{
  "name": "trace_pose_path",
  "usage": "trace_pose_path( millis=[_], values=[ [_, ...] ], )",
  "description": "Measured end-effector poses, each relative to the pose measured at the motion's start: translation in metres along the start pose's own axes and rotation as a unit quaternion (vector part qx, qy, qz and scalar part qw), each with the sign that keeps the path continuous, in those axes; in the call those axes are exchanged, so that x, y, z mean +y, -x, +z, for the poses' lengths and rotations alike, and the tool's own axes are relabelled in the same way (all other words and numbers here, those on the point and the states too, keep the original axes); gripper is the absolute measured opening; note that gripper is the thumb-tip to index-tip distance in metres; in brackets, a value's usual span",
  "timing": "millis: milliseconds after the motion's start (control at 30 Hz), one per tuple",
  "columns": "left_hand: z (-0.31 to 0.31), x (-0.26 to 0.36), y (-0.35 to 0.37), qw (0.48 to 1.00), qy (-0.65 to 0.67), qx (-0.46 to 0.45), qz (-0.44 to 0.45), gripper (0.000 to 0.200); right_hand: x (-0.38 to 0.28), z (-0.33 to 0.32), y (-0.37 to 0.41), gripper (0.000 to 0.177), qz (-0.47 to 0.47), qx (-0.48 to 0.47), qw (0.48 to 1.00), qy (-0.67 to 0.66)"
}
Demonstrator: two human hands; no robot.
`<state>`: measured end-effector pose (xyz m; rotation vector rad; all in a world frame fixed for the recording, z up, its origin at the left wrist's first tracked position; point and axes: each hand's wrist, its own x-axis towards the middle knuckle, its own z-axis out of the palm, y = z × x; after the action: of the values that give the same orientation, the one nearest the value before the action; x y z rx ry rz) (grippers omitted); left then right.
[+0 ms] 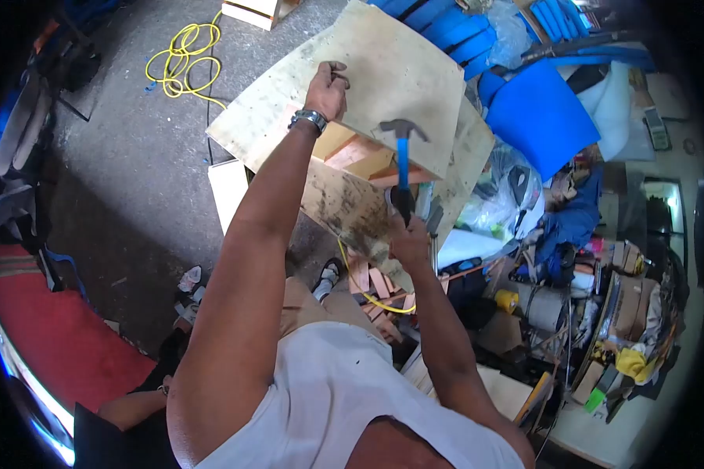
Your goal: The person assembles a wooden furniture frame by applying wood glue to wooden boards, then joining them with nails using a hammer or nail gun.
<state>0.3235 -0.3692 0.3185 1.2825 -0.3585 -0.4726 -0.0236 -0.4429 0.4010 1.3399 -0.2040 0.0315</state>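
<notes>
My right hand [411, 244] is wrapped around the black grip of a claw hammer [403, 160], which has a blue shaft and a dark metal head. The hammer head is raised above the right part of a wooden frame [368, 156] with angled pieces inside. My left hand [328, 94], with a metal watch at the wrist, is at the frame's far left end, over a plywood sheet [403, 59]. Its fingers are loosely bent and apart, with nothing visible in them. The stained plywood worktop [328, 195] lies under the frame.
A coiled yellow cord [184, 66] lies on the concrete floor to the left. Wood offcuts [375, 281] are piled below the worktop. On the right are a blue sheet [544, 117], plastic bags [497, 203] and cluttered materials. Another person's arm [137, 406] shows at lower left.
</notes>
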Motion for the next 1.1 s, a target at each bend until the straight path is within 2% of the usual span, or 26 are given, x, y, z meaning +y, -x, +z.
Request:
trace_pose_path(
  millis=[33, 67, 100, 133, 167, 300, 367, 400, 433, 467, 500, 533, 567, 633, 700, 733, 800, 833, 867, 900, 933, 967, 1000, 1033, 1067, 1100],
  values=[
    [0.005, -0.001, 0.002, 1.0, 0.001, -0.011, -0.006, 0.034, -0.005, 0.002, 0.01, 0.023, 0.013, -0.017, 0.967, -0.255],
    [0.005, 0.002, -0.006, 1.0, 0.003, -0.004, 0.002, 0.034, -0.006, 0.013, -0.005, 0.026, 0.031, -0.009, 0.87, -0.492],
    [0.0, 0.001, 0.0, 1.0, -0.005, -0.01, -0.005, 0.034, 0.002, 0.022, -0.007, 0.02, 0.081, -0.094, 0.728, -0.675],
    [0.001, 0.002, 0.001, 1.0, -0.02, -0.013, 0.015, 0.032, 0.041, 0.035, -0.021, 0.017, 0.183, -0.191, 0.58, -0.77],
    [0.003, 0.004, 0.001, 1.0, -0.013, -0.018, 0.004, 0.032, 0.078, 0.048, -0.024, 0.019, 0.28, -0.161, 0.5, -0.804],
    [0.001, -0.007, -0.007, 0.999, -0.033, -0.028, -0.005, 0.034, 0.234, 0.045, -0.089, 0.046, 0.454, 0.251, 0.181, -0.836],
    [0.002, -0.003, -0.001, 0.999, -0.03, -0.033, -0.007, 0.034, 0.252, 0.042, -0.1, 0.051, 0.178, 0.439, -0.009, -0.88],
    [0.003, -0.001, 0.0, 0.999, -0.032, -0.031, 0.002, 0.034, 0.201, 0.03, -0.09, 0.05, 0.257, 0.379, 0.05, -0.887],
    [0.001, 0.001, -0.001, 0.999, -0.034, -0.026, 0.012, 0.034, 0.123, 0.016, -0.07, 0.049, 0.361, 0.227, 0.251, -0.869],
    [0.0, -0.007, -0.005, 0.998, -0.046, -0.023, 0.024, 0.033, 0.055, -0.001, -0.046, 0.048, 0.333, 0.015, 0.465, -0.821],
    [-0.005, -0.015, -0.004, 0.996, -0.071, -0.014, 0.043, 0.033, -0.001, -0.016, -0.025, 0.048, 0.19, -0.199, 0.542, -0.794],
    [-0.004, -0.023, 0.002, 0.994, -0.093, -0.014, 0.058, 0.033, -0.023, -0.021, -0.008, 0.047, 0.109, -0.31, 0.52, -0.788],
    [-0.002, -0.016, -0.007, 0.989, -0.115, -0.009, 0.088, 0.033, -0.012, -0.02, -0.011, 0.046, 0.111, -0.306, 0.511, -0.796],
    [0.001, -0.008, -0.005, 0.985, -0.153, 0.011, 0.074, 0.033, 0.041, 0.005, -0.034, 0.044, 0.233, -0.204, 0.463, -0.83],
    [0.002, -0.003, -0.004, 0.998, -0.06, -0.025, 0.022, 0.034, 0.127, 0.035, -0.064, 0.043, 0.379, -0.046, 0.403, -0.832],
    [0.004, -0.002, -0.005, 0.999, -0.018, -0.028, -0.021, 0.035, 0.171, 0.044, -0.079, 0.043, 0.413, 0.091, 0.332, -0.843],
    [0.006, -0.003, -0.005, 0.999, -0.011, -0.026, -0.023, 0.034, 0.241, 0.04, -0.106, 0.042, 0.34, 0.323, 0.104, -0.877],
    [0.003, -0.005, -0.005, 0.999, -0.009, -0.023, -0.025, 0.034, 0.244, 0.036, -0.107, 0.041, 0.294, 0.378, 0.031, -0.877],
    [0.003, -0.006, 0.0, 0.999, -0.02, -0.023, -0.023, 0.033, 0.221, 0.03, -0.103, 0.041, 0.284, 0.39, 0.007, -0.876],
    [0.004, -0.002, 0.0, 0.999, -0.03, -0.018, -0.014, 0.033, 0.17, 0.021, -0.092, 0.041, 0.319, 0.355, 0.05, -0.877],
    [0.003, 0.002, -0.001, 0.999, -0.041, -0.013, -0.005, 0.032, 0.097, 0.009, -0.069, 0.041, 0.369, 0.224, 0.214, -0.876],
    [-0.001, 0.005, -0.002, 0.999, -0.038, -0.008, 0.005, 0.031, 0.025, -0.012, -0.035, 0.041, 0.335, 0.013, 0.427, -0.84],
    [-0.001, 0.007, -0.002, 0.999, -0.034, -0.008, 0.012, 0.03, -0.035, -0.033, 0.008, 0.041, 0.201, -0.207, 0.53, -0.797],
    [0.004, 0.005, 0.002, 0.999, -0.026, -0.012, 0.017, 0.029, -0.068, -0.051, 0.052, 0.041, 0.096, -0.332, 0.533, -0.772],
    [0.001, -0.007, 0.0, 0.996, -0.089, -0.007, 0.019, 0.029, -0.069, -0.066, 0.088, 0.041, 0.073, -0.349, 0.534, -0.767],
    [0.003, -0.04, -0.018, 0.948, -0.202, 0.072, 0.234, 0.028, -0.054, -0.075, 0.112, 0.041, 0.09, -0.328, 0.528, -0.778]
  ],
)
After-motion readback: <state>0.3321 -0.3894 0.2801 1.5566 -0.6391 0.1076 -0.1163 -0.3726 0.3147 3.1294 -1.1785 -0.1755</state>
